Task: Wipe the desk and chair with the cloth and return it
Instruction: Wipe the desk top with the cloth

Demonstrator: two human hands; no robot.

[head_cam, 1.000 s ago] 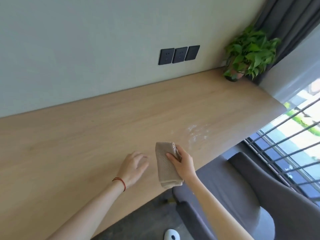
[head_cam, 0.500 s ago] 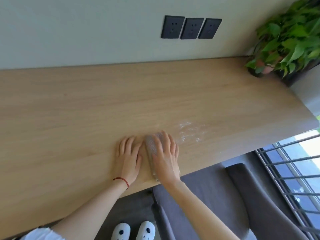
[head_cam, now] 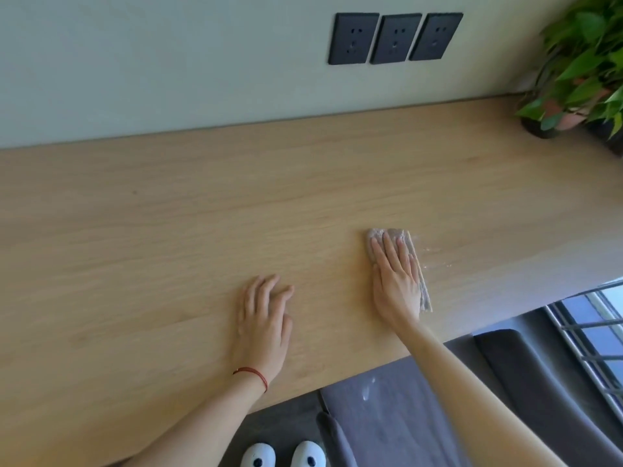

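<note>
Near the front edge of the desk (head_cam: pixel 202 214), toward its right end, I have the right hand (head_cam: pixel 396 281) pressed flat on the folded cloth (head_cam: pixel 419 264), fingers spread and stretched out, palm pinning it to the wood rather than gripping it. The left hand (head_cam: pixel 264 321) rests beside it on bare wood, well apart from the cloth, fingers loosely fanned and holding nothing; it looks like a brace.

Just past the cloth's right side I see a pale powdery smear (head_cam: pixel 435 254) on the wood, touching or nearly touching the cloth's edge. So I judge the desk wipe as only begun: the cloth sits at the dirty patch, but the patch is not cleared, and I cannot tell from the surface whether the rest of the top has been wiped.

Below the front edge, the grey chair (head_cam: pixel 397 419) shows a white streak (head_cam: pixel 368 390) on its seat, so I take that part as not yet done. Returning the cloth is also left, and its home is out of view.

A potted plant (head_cam: pixel 580 72) stands at the back right corner, clear of the work.
</note>
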